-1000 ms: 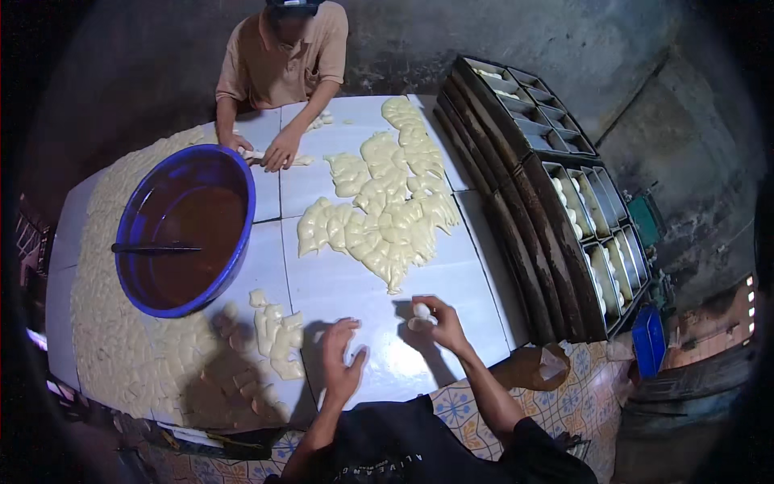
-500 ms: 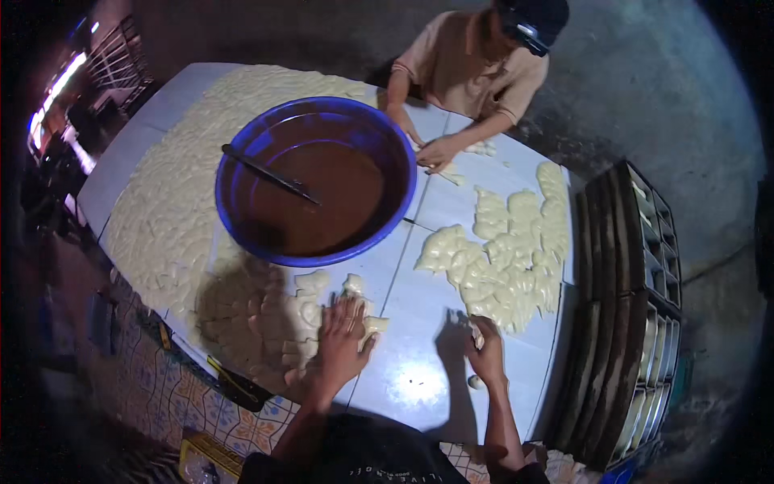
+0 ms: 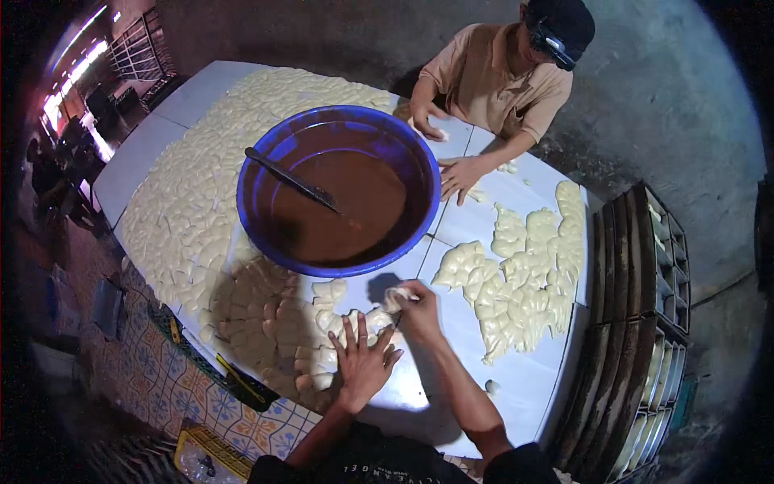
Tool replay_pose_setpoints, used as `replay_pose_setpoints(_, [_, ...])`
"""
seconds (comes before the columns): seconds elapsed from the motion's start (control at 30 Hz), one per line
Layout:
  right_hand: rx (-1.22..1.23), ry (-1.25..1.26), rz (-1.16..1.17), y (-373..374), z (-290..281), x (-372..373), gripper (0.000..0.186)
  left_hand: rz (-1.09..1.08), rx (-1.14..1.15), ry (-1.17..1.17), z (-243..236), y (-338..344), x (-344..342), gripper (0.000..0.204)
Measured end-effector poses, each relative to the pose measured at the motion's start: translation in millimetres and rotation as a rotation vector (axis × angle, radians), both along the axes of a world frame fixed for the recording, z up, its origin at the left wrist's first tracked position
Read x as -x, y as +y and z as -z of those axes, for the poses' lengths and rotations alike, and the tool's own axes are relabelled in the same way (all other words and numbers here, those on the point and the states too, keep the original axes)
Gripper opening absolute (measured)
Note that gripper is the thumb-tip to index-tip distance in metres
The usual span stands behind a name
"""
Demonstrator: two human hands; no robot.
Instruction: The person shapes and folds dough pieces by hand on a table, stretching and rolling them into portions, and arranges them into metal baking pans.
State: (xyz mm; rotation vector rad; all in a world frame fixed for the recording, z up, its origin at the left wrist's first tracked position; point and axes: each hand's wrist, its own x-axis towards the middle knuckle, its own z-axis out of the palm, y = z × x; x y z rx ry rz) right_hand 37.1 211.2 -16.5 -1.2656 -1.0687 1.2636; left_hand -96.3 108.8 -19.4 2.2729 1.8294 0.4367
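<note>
My left hand (image 3: pixel 361 365) rests palm down with spread fingers, its fingertips touching a cluster of pale, glossy dough pieces (image 3: pixel 329 292). Just beyond and to its right, my right hand (image 3: pixel 421 315) pinches a small piece of whitish dough (image 3: pixel 397 298) between thumb and fingers, slightly above the tabletop. Close by on the far side stands a large blue basin (image 3: pixel 343 270) of smooth brown filling (image 3: pixel 355 202). A long dark utensil (image 3: pixel 292 179) leans inside it, its working end partly sunk.
Dough pieces cover the table's left side, with another patch (image 3: pixel 520 282) at right. A co-worker (image 3: pixel 500 77) handles dough across the white-tiled table (image 3: pixel 500 403). Stacked dark metal baking moulds (image 3: pixel 621 323) stand along the right edge. A yellow crate (image 3: pixel 211 453) sits lower left.
My right hand has swung left and away from me, toward my left hand, with the dough piece. My left fingers are spread wider. The co-worker's hands have moved apart.
</note>
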Motion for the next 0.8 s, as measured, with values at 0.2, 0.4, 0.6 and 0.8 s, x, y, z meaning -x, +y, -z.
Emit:
replay_pose_setpoints(0.2, [-0.202, 0.524, 0.288, -136, -84, -156, 0.056, 0.012, -0.006, -0.076, -6, 3, 4, 0.044])
replay_pose_setpoints(0.4, [0.566, -0.967, 0.490, -261, -25, -227, 0.062, 0.116, -0.096, -0.042, -14, -14, 30, 0.050])
replay_pose_setpoints(0.6, [0.172, -0.759, 0.579, -233, -32, -152, 0.043, 0.084, 0.011, -0.062, -2, -23, 21, 0.059])
replay_pose_setpoints(0.8, [-0.034, -0.534, -0.119, -103, -37, -39, 0.030, 0.058, 0.022, -0.056, -10, -23, 24, 0.054])
